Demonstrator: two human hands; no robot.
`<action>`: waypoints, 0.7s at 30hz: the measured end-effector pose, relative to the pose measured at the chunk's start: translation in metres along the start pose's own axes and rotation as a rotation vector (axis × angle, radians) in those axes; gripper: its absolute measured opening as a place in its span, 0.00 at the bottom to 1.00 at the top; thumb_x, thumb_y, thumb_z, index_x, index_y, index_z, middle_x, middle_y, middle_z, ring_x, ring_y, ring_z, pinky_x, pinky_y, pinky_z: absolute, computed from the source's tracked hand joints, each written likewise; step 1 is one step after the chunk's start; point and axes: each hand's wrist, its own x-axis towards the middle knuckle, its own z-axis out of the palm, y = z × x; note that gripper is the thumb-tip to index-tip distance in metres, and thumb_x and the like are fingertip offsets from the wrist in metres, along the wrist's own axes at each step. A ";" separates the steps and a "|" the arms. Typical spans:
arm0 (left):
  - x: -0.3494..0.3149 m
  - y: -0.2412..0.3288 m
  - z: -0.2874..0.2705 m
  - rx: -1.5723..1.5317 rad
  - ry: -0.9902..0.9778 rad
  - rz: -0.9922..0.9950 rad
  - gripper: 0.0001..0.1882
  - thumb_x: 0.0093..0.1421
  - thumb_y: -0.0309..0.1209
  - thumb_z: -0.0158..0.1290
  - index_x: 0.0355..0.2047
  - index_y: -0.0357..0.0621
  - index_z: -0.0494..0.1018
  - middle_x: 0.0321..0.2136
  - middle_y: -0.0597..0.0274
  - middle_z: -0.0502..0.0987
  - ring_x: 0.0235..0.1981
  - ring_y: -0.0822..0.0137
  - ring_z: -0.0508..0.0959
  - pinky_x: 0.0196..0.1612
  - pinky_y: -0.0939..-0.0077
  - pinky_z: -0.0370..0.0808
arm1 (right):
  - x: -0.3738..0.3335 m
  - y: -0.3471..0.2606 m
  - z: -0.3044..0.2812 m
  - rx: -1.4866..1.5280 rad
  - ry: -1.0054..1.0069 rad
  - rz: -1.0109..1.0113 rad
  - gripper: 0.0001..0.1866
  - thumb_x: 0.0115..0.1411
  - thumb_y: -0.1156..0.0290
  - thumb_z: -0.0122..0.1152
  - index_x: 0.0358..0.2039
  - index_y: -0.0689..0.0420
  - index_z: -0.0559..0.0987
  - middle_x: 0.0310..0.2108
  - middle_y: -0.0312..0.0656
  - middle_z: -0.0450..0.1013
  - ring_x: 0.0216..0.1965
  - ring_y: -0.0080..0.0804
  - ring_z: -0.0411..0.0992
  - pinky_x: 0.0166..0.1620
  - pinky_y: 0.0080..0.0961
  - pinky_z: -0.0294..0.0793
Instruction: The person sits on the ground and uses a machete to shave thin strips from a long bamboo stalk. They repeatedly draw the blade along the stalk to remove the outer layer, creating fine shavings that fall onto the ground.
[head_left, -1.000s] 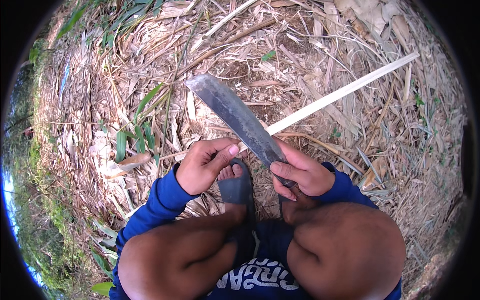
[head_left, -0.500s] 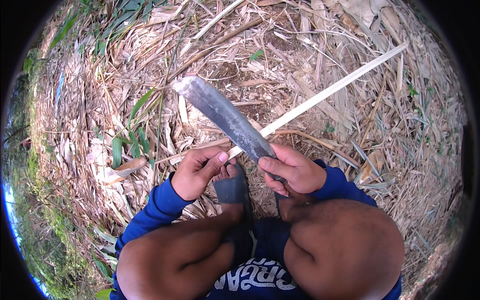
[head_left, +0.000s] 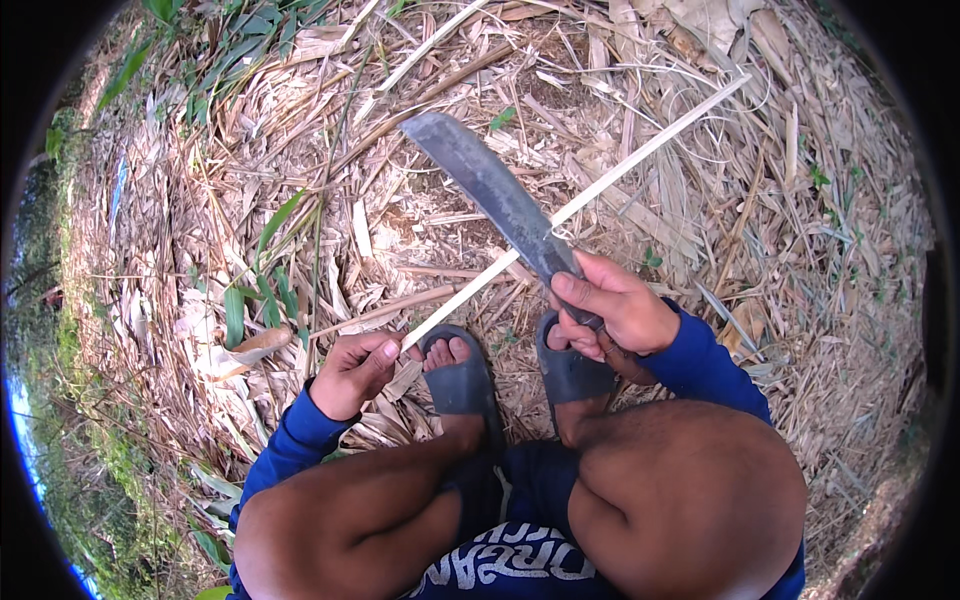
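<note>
My left hand (head_left: 357,372) pinches the near end of a long, thin, pale strip (head_left: 650,146), which looks like split bamboo. The strip slants up to the far right, passing under a machete (head_left: 487,198). My right hand (head_left: 622,306) is closed round the machete's dark handle, thumb lying along the base of the blade. Dark grey and curved, the blade points to the far left. It crosses the strip near its handle end, where a small pale curl of shaving (head_left: 558,232) shows at the edge.
Dry leaves, husks and shavings (head_left: 420,230) cover the ground. Loose pale strips (head_left: 425,52) lie at the far side. Green leaves (head_left: 262,305) grow at the left. My feet, in dark slide sandals (head_left: 460,385), stand just below the strip, between my bent knees.
My left hand has drawn the strip down and to the left, so more of it shows between my hands. The machete has shifted right and slightly away.
</note>
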 end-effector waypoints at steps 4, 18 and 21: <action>-0.003 -0.016 -0.002 -0.057 -0.001 0.001 0.17 0.68 0.37 0.43 0.38 0.34 0.74 0.11 0.76 0.56 0.12 0.83 0.53 0.16 0.84 0.48 | 0.002 -0.001 0.001 0.017 -0.044 0.024 0.11 0.69 0.60 0.44 0.37 0.56 0.65 0.16 0.33 0.60 0.14 0.19 0.58 0.19 0.17 0.62; -0.054 -0.060 -0.061 -0.120 0.005 -0.037 0.22 0.67 0.41 0.45 0.40 0.30 0.74 0.10 0.75 0.55 0.11 0.81 0.51 0.15 0.81 0.46 | -0.007 -0.021 -0.016 0.053 -0.027 0.027 0.10 0.69 0.62 0.45 0.39 0.56 0.66 0.16 0.33 0.61 0.14 0.19 0.59 0.19 0.18 0.63; -0.058 -0.065 -0.061 -0.136 0.011 -0.064 0.22 0.66 0.42 0.46 0.39 0.29 0.74 0.10 0.75 0.55 0.10 0.81 0.51 0.15 0.81 0.46 | -0.007 -0.024 -0.030 0.077 -0.008 0.025 0.10 0.69 0.62 0.44 0.36 0.55 0.65 0.17 0.33 0.62 0.14 0.19 0.60 0.20 0.19 0.65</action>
